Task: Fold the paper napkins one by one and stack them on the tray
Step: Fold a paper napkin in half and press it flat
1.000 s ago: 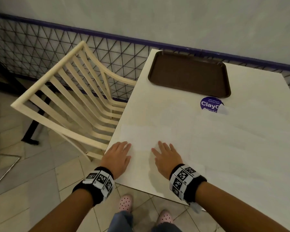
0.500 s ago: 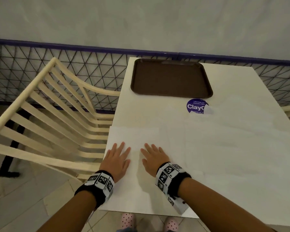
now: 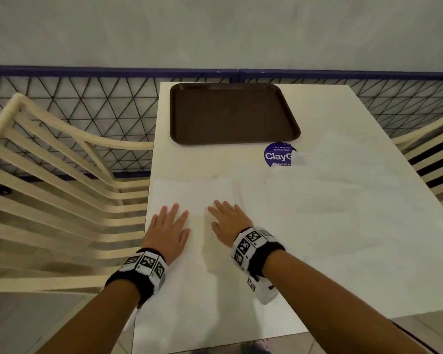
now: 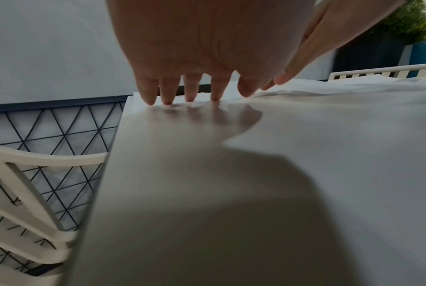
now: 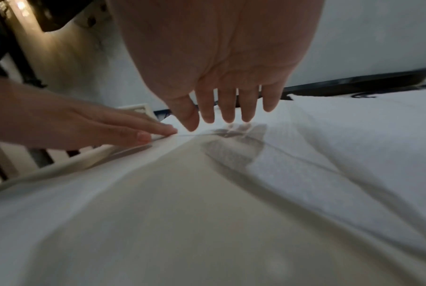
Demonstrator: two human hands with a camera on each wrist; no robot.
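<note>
A white paper napkin [image 3: 195, 192] lies flat near the left edge of the white table [image 3: 343, 264]. My left hand [image 3: 168, 229] lies flat on it with straight fingers [image 4: 168, 94] pressing the sheet. My right hand [image 3: 228, 223] is flat beside it, fingers spread [image 5: 227, 110], just over the napkin's right part. More white napkins [image 3: 325, 198] are spread over the table's middle and right. The brown tray [image 3: 230, 113] sits bare at the table's far end.
A round purple sticker [image 3: 279, 154] is on the table just in front of the tray, partly under a napkin. Cream slatted chairs stand at the left [image 3: 62, 190] and right [image 3: 430, 159]. A wire fence [image 3: 87, 103] and wall lie behind.
The head view has swung to face the table squarely. Both hands stay flat on the near-left napkin, which lies more fully in view.
</note>
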